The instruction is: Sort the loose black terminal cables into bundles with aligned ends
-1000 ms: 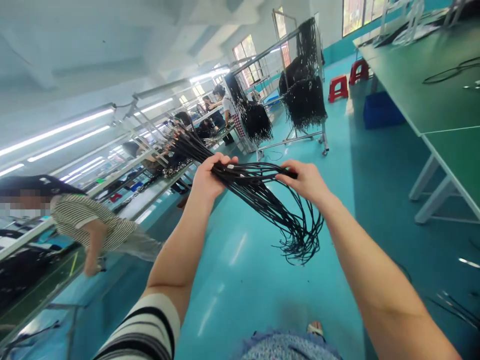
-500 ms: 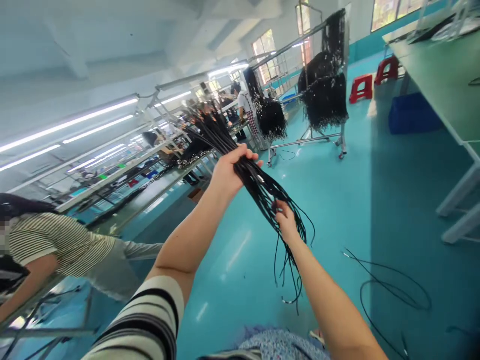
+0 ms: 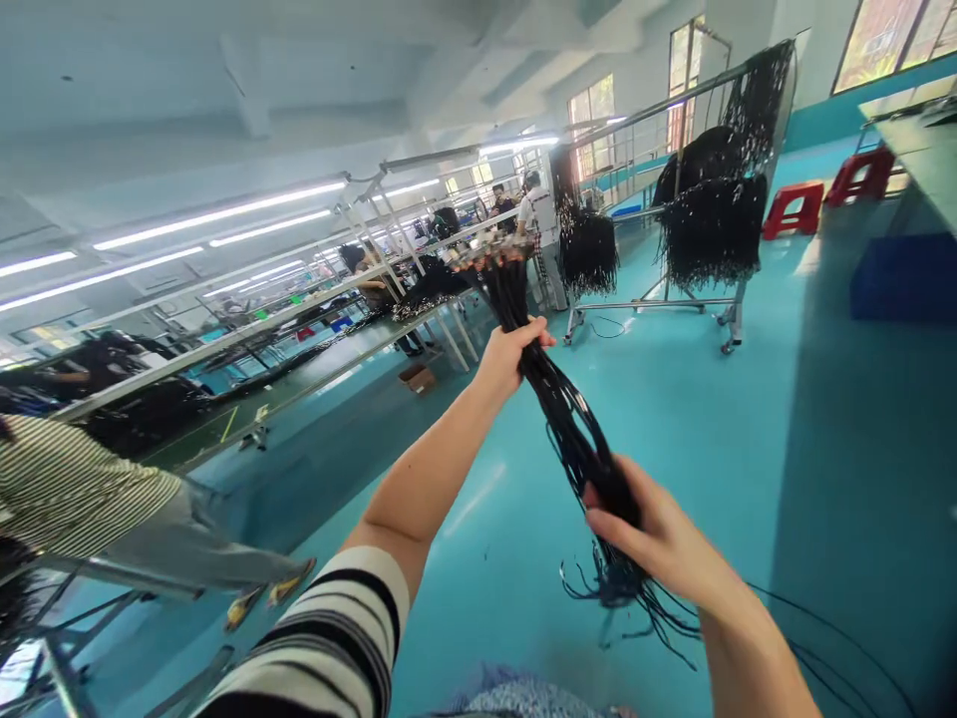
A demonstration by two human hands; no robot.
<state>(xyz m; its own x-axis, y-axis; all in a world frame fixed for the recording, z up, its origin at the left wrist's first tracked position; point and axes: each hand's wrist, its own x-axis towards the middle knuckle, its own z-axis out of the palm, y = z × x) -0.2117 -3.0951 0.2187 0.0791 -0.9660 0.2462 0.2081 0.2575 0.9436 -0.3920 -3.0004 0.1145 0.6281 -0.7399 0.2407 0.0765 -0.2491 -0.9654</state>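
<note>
A thick bundle of black cables (image 3: pixel 562 414) runs between my two hands, held up in front of me over the teal floor. My left hand (image 3: pixel 509 354) is closed round the bundle near its upper end, where light-coloured connector tips fan out above the fist. My right hand (image 3: pixel 658 538) is closed round the same bundle lower down, closer to me. Below that hand the loose cable ends spread out and hang free.
A wheeled metal rack (image 3: pixel 710 219) hung with more black cables stands ahead on the right. Long workbenches (image 3: pixel 314 344) with people at them run along the left. Red stools (image 3: pixel 793 207) and a blue bin (image 3: pixel 901 277) are at the far right. A loose cable (image 3: pixel 844 648) lies on the floor.
My right hand has slid down the bundle toward its loose ends and gathered them tighter. My left hand kept its grip and rose. The view has swung leftward.
</note>
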